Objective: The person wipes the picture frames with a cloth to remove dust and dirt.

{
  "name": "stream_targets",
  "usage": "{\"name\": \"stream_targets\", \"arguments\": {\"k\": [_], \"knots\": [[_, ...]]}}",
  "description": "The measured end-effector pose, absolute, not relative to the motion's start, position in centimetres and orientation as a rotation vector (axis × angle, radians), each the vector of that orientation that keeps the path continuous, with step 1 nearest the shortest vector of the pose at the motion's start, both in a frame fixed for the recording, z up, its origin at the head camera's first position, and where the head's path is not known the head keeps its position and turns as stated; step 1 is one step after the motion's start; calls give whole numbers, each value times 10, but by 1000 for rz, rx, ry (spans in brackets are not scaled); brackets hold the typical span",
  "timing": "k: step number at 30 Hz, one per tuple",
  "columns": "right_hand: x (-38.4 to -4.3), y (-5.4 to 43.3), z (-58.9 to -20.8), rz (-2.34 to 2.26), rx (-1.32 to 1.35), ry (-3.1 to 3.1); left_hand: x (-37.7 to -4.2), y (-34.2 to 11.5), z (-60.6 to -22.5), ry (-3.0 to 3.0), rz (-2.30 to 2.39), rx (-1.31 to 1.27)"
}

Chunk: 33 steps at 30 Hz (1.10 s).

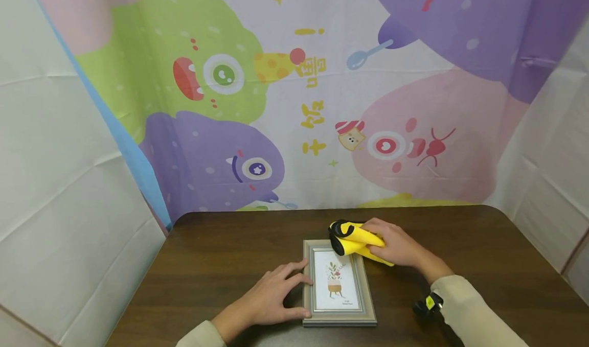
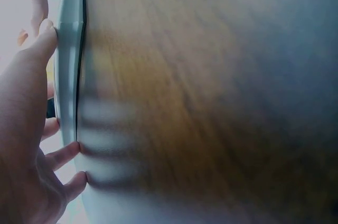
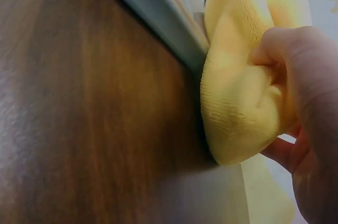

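A picture frame with a silver-beige border lies flat on the table, showing a print of a potted plant. My left hand touches its left edge, thumb near the lower corner and fingers spread along the side; the left wrist view shows these fingers against the frame's side. A yellow cloth with black edging is bunched in my right hand, over the frame's upper right corner. In the right wrist view the thumb presses into folds of the cloth, beside the frame's edge.
The dark brown wooden table has rounded far corners. Behind it hangs a curtain with cartoon monsters. Pale panels stand on both sides. A black strapped device sits at the right wrist.
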State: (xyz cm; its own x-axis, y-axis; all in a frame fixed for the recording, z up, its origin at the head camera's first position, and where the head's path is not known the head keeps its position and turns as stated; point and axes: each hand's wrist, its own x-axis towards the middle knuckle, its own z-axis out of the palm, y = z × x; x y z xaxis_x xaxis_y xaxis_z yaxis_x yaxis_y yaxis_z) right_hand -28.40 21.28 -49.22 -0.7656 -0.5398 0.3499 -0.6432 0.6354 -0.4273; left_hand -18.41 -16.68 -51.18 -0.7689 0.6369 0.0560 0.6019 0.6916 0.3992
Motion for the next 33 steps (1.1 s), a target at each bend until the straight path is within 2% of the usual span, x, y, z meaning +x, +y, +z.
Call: {"name": "stream_targets", "arguments": {"k": [11, 33], "knots": [[-277, 203, -494, 512, 1089, -2764, -184, -167, -511, 2786, 627, 1001], [-261, 202, -506, 592, 968, -2781, -185, -166, -510, 2801, 626, 1006]]}}
